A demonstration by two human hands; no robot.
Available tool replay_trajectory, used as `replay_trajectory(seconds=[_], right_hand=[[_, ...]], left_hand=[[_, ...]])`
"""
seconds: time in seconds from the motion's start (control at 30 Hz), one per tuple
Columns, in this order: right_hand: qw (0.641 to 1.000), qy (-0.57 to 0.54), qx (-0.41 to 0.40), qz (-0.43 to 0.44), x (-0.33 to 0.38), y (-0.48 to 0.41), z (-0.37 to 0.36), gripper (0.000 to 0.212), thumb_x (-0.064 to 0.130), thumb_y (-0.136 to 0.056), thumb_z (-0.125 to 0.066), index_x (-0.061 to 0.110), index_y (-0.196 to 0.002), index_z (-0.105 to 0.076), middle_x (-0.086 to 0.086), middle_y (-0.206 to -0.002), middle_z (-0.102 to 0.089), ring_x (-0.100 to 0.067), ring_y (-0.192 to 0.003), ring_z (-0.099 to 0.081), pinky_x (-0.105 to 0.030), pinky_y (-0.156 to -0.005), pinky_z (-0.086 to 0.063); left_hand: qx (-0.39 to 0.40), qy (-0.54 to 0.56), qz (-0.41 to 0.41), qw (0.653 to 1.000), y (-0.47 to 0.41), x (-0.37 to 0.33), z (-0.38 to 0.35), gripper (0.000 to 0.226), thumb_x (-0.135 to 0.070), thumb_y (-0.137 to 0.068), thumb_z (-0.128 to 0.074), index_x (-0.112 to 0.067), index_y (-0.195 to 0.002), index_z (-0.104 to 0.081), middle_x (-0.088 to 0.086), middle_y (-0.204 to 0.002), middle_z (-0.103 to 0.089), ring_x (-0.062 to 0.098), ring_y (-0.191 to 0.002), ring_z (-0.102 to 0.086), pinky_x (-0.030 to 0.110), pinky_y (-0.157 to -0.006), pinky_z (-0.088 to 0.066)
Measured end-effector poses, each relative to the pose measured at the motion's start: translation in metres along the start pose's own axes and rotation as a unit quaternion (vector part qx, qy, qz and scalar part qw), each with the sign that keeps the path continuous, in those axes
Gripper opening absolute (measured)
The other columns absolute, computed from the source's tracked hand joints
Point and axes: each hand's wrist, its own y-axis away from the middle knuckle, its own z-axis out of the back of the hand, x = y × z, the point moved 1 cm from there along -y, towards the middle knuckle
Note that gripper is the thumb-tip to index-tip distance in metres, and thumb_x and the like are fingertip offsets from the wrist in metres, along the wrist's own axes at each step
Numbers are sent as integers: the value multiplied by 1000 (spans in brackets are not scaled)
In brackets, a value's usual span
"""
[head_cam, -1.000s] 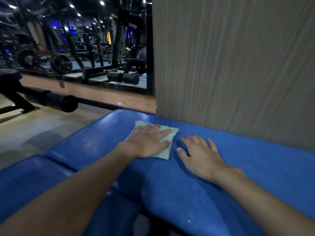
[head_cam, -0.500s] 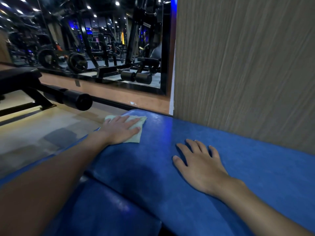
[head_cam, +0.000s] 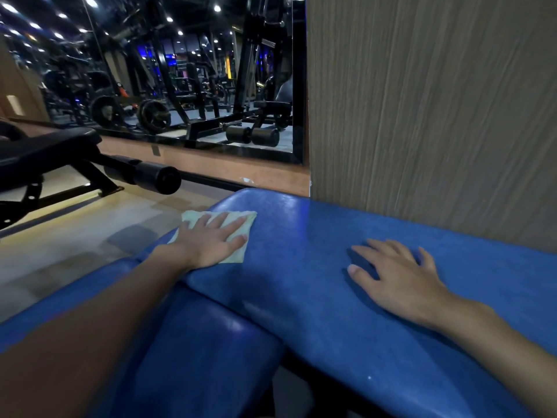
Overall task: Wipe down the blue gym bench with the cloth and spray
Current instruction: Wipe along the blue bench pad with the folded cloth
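Head view:

- Left hand (head_cam: pixel 211 242): the fingers (head_cam: pixel 223 220) are straight and slightly spread. They press flat on the cloth (head_cam: pixel 236 251) and do not curl round it.
- Cloth: pale green. It lies under the left palm and shows ahead of the fingertips and beside the thumb. It sits on the bench (head_cam: pixel 301 267) at the pad's left edge.
- Right hand (head_cam: pixel 398 279): the fingers (head_cam: pixel 379 245) are extended and spread. The palm rests on bare blue padding and holds nothing. It is well apart from the cloth, to the right of the left fingers.
- A grey wall panel (head_cam: pixel 422 116) stands ahead of the right fingers. A mirror (head_cam: pixel 180 86) stands ahead of the left fingers.

Changes:

- One second ago the cloth lay just beside the right thumb. It now lies far to the left, at the pad edge.
- Both hands remain flat on the bench.
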Motion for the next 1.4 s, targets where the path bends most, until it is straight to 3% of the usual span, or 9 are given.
replay_trajectory(seconds=[0.17, 0.37, 0.5, 0.7, 0.87, 1.1, 1.33, 1.4], right_hand=[[999, 33, 26, -28, -12, 12, -11, 64, 68, -93, -11, 44, -152, -14, 11, -165, -4, -20, -151, 2, -57, -117, 0], [1000, -3, 29, 4, -21, 21, 2, 60, 63, -97, -18, 39, -152, -26, 10, -164, -13, -15, -151, -4, -55, -119, 2], [999, 38, 32, -9, -52, 47, 17, 61, 67, -95, -26, 41, -149, -29, 10, -162, -14, -17, -151, -3, -54, -117, -1], [995, 42, 69, -56, -77, 74, 12, 64, 73, -91, -11, 51, -151, -6, 6, -165, 5, -22, -151, 9, -57, -117, 6], [999, 18, 31, -29, -94, 89, 25, 61, 68, -94, -19, 46, -152, -20, 10, -165, -8, -15, -152, 0, -54, -119, 2], [990, 43, 63, -116, -141, 136, 30, 65, 74, -90, -11, 52, -151, -7, 10, -165, 3, -20, -152, 7, -55, -118, 4], [993, -45, -13, -109, -148, 153, 37, 50, 52, -102, -24, 36, -148, -36, 10, -160, -25, -10, -149, -15, -51, -120, -6], [993, -52, -25, -106, -150, 158, 41, 43, 50, -102, -25, 36, -137, -46, 12, -151, -40, -10, -145, -26, -50, -118, -11]], left_hand=[[6, -3, -29, 1000, 22, -26, -2, 58, -67, -95, -12, -55, -150, 4, -13, -165, 4, 21, -152, 3, 59, -117, 1], [3, 8, -66, 998, 47, -68, -3, 56, -65, -97, -13, -56, -149, 6, -14, -165, 4, 21, -152, 5, 59, -117, 4], [10, 2, -77, 997, 62, -93, -1, 55, -63, -98, -14, -55, -150, 5, -14, -165, 5, 21, -152, 5, 56, -118, 4], [15, -4, -95, 995, 85, -139, 1, 56, -61, -100, -16, -53, -150, 6, -14, -165, 7, 20, -152, 6, 54, -118, 5], [18, -3, -112, 994, 98, -173, 0, 56, -61, -100, -17, -55, -149, 8, -14, -165, 8, 21, -152, 8, 55, -118, 6], [23, -29, -159, 987, 127, -228, 6, 56, -60, -100, -14, -51, -151, 10, -11, -165, 9, 22, -151, 8, 56, -117, 4], [5, -28, -221, 975, 146, -285, -1, 60, -64, -96, -9, -49, -152, 8, -8, -165, 9, 26, -151, 8, 61, -115, 5], [13, -16, -236, 971, 149, -292, 1, 60, -65, -96, -10, -49, -152, 4, -7, -166, 7, 26, -151, 7, 60, -115, 5]])
